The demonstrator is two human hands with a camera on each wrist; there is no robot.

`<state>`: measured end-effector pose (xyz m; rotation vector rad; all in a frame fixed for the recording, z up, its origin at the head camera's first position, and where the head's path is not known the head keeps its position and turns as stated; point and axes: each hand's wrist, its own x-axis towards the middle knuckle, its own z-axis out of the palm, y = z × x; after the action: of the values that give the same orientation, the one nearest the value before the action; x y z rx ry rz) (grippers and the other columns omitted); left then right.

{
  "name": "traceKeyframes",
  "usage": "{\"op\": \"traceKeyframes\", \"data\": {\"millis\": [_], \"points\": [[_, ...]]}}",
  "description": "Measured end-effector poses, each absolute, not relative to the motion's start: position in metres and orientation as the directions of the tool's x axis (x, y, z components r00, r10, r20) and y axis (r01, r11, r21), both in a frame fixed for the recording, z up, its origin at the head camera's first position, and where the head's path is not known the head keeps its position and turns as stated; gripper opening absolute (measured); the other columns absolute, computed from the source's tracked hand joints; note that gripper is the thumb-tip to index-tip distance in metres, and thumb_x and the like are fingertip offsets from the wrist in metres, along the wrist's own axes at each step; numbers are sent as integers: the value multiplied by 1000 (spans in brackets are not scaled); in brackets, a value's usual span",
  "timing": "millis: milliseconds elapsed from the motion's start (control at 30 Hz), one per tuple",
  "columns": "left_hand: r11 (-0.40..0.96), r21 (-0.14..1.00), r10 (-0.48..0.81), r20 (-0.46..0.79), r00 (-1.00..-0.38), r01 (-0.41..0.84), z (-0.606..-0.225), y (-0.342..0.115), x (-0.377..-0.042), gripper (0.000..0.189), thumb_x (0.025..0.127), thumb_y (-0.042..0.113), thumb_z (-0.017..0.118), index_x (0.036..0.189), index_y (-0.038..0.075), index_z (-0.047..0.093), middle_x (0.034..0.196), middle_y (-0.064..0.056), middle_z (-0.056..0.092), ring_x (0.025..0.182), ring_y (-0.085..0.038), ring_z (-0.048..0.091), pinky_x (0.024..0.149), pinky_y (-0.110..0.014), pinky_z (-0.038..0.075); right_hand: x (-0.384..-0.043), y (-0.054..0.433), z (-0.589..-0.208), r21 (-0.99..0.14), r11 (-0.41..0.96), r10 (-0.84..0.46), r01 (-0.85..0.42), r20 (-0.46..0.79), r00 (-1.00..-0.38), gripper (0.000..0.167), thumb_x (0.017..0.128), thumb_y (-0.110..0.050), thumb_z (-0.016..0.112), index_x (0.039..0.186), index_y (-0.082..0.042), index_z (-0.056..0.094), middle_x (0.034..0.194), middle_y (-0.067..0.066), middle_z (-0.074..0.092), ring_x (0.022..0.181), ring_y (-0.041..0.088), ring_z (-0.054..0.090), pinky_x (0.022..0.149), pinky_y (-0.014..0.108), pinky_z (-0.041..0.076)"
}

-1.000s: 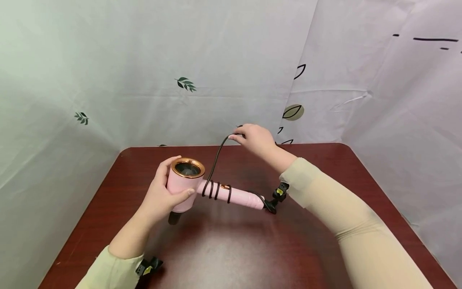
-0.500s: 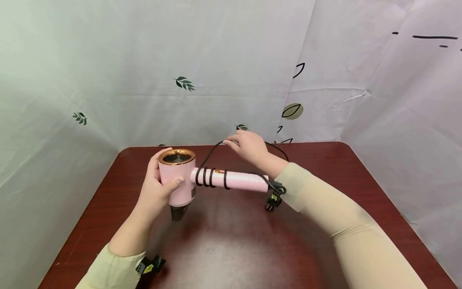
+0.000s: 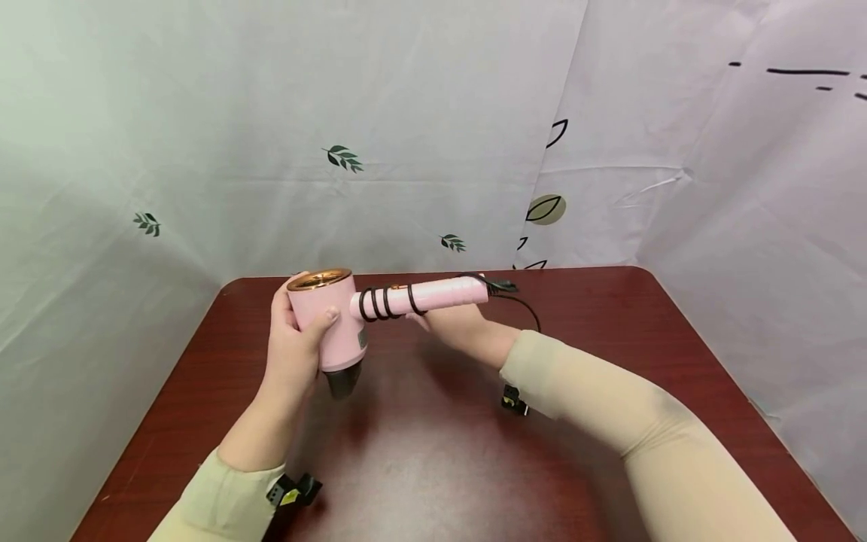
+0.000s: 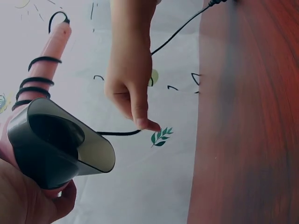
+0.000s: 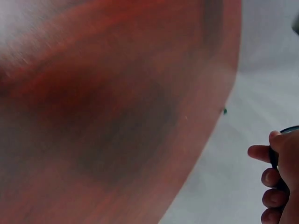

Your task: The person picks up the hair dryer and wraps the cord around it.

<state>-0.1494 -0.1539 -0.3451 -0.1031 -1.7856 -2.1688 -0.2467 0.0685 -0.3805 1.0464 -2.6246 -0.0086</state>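
Sleeves (image 3: 223, 497) in cream run off the bottom of the head view, and a black device (image 3: 296, 491) at the left cuff bears a yellow patch too small to read. The left hand (image 3: 293, 354) grips the barrel of a pink hair dryer (image 3: 345, 339), thumb across its near side, fingers largely hidden round the far left. The dryer is held above the dark red table (image 3: 420, 459), left of centre, its dark nozzle (image 3: 343, 380) pointing down; a small grey label (image 3: 363, 339) low on the barrel is illegible. Its handle (image 3: 450, 293) juts right, wound with black cord (image 4: 117, 134). Partly behind the handle, the right hand (image 3: 457, 322) pinches the cord, plain in the left wrist view; the right wrist view's edge cuts off that hand's curled fingers. Beyond hangs a pale sheet (image 3: 271, 98) printed with leaves.
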Motion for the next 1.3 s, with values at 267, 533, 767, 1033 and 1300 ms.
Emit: {"op": "traceKeyframes", "data": {"millis": [267,533,767,1033,1300], "points": [[-191,939,-344,209,-915,286,-350,-152,-161,57,91,0,63,139,15,35,123,-7,49,105,-23,54,77,-25,52,-230,62,-389,227,671,-740,-706,267,-617,27,99,-35,58,87,-24,80,75,-3,60,70,20,58,63,33,45],[-54,955,-450,239,-861,293,-356,-164,-172,72,85,6,74,144,16,33,125,-6,48,109,-21,52,81,-27,49,-222,65,-391,315,594,-797,-740,356,-488,25,98,-34,61,82,-23,77,71,-5,56,68,19,53,61,31,40],[47,965,-503,246,-829,258,-360,-174,-178,77,84,12,76,147,15,32,120,-5,49,106,-18,52,84,-27,45,-210,65,-383,313,541,-813,-781,434,-389,26,98,-30,59,78,-21,73,69,-7,52,66,17,47,59,29,35],[253,949,-488,293,-822,187,-370,-178,-178,81,85,23,76,150,13,29,124,-9,50,104,-17,51,88,-27,42,-198,67,-369,306,493,-804,-814,518,-292,22,96,-26,62,77,-20,70,68,-7,48,65,17,43,59,29,32],[306,937,-436,295,-850,168,-372,-175,-178,83,85,27,77,151,12,29,126,-10,51,104,-17,51,87,-28,43,-190,75,-354,333,440,-810,-834,548,-208,12,90,-18,61,88,-17,73,72,-5,50,66,18,44,57,29,34]]}}
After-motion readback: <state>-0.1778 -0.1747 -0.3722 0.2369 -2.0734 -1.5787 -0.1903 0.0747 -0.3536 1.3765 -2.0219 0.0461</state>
